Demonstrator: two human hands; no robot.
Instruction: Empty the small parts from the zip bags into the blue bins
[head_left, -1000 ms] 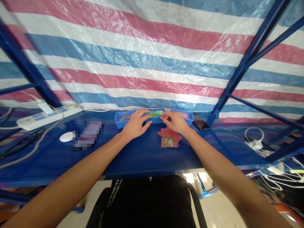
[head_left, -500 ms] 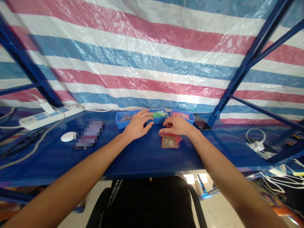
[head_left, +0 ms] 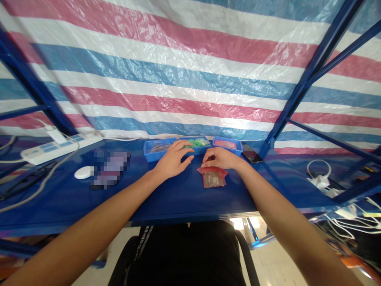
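My left hand lies on the blue table with its fingers spread, just in front of the blue trays. It holds nothing. My right hand is curled with its fingertips pressed on the top edge of a small stack of red plastic bags lying on the table. The middle tray holds green bags. The right tray holds reddish bags.
A black phone lies right of the trays. A white power strip and cables run along the left, with a white mouse nearby. A white charger and cable sit at the right. Blue frame posts stand at both sides before a striped tarp.
Both hands have drawn back from the trays toward me. My right hand has come down from the green-bag tray onto the red bag stack.
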